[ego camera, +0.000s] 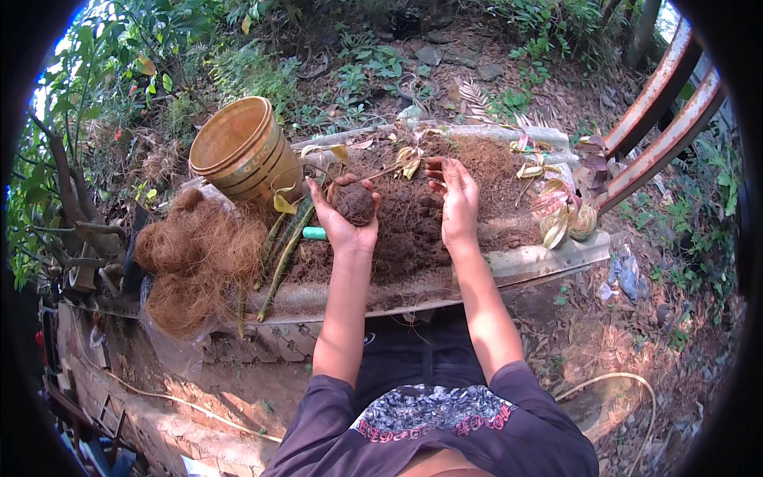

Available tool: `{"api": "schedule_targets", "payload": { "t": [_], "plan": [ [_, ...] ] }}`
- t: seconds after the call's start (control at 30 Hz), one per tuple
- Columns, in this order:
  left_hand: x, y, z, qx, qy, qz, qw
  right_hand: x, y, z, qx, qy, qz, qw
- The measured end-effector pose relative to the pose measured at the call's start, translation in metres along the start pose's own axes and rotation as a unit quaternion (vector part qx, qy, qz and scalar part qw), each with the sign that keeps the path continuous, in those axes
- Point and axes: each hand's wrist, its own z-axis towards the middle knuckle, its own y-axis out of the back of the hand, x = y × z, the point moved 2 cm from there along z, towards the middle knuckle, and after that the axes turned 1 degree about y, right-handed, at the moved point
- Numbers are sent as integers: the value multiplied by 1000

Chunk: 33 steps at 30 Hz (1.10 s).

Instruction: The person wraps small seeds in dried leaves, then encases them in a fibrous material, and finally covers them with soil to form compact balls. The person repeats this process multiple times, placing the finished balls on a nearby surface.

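My left hand (pixel 347 222) cups a dark, round ball of soil (pixel 354 204), with the fingers curled around its far side. A thin stem runs from near the ball towards a cluster of yellowed leaves (pixel 410 162) between my hands. To the right, my right hand (pixel 456 197) is raised with its fingers bent and apart, close to that cluster and holding nothing that I can see. Beneath both hands lies a heap of dark, moist soil (pixel 411 232) on a corrugated sheet (pixel 530 262). A teal cylinder (pixel 315 233) rests just left of my left wrist.
A pile of brown coconut fibre (pixel 202 256) lies at the left, beside a tilted yellowish plastic bucket (pixel 247 152). Long green leaves (pixel 283 256) stretch across the sheet. Wrapped plant balls (pixel 569 223) sit at its right end, near rusty metal bars (pixel 658 143). A hose (pixel 197 406) crosses the ground.
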Motion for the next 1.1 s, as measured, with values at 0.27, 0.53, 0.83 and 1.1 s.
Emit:
{"api": "schedule_targets", "payload": {
  "t": [0.27,0.53,0.83,1.1],
  "plan": [
    [1,-15,-16,20,1,9,1000,16,25,4,114,94,-381,913],
    [-2,15,-7,100,1,41,994,9,25,-2,152,92,-485,857],
    [15,6,-18,149,24,150,977,17,13,-3,129,3,-201,971],
    [26,-4,-24,138,14,270,953,22,-6,-10,159,-5,-78,984]
  ]
}}
